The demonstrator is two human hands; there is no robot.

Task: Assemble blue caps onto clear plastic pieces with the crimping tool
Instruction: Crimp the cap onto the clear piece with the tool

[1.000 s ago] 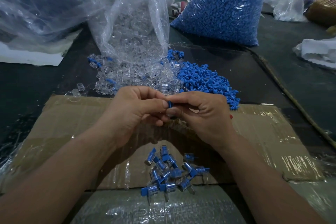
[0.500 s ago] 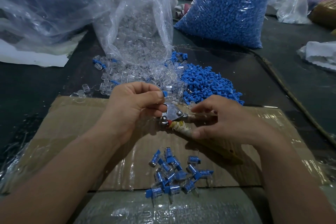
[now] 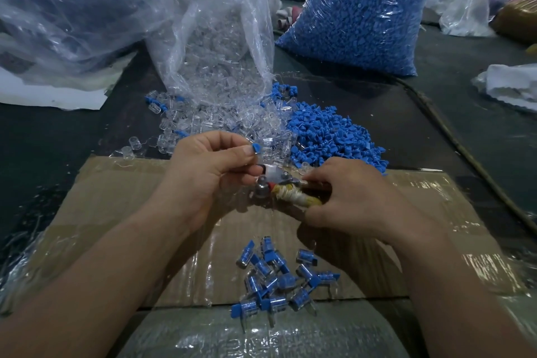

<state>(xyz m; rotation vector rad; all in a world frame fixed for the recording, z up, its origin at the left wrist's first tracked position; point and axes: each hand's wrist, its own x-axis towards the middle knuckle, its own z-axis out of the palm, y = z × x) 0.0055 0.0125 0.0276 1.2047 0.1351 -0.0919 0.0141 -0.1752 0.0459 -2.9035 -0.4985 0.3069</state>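
The dark counter (image 3: pixel 43 154) fills the view, its edges cut off on all sides. A taped cardboard sheet (image 3: pixel 116 197) covers its near half. At 11 o'clock slumps a big clear bag (image 3: pixel 72 9) whose contents are too blurred to name. At 1 o'clock stands a sealed bag of blue caps (image 3: pixel 357 9), and at 12 an open bag (image 3: pixel 215 46) spills clear plastic pieces (image 3: pixel 203 125) beside a heap of loose blue caps (image 3: pixel 328 134). Capped pieces (image 3: pixel 276 279) lie at 6 o'clock.

At centre, the left hand (image 3: pixel 203 174) pinches a blue cap (image 3: pixel 256 147) between thumb and forefinger. The clear piece under it is hard to make out. The right hand (image 3: pixel 351 197) curls its fingers around the crimping tool (image 3: pixel 279 183). The tool's handle is mostly hidden in the fist, and its metal head touches the left hand.
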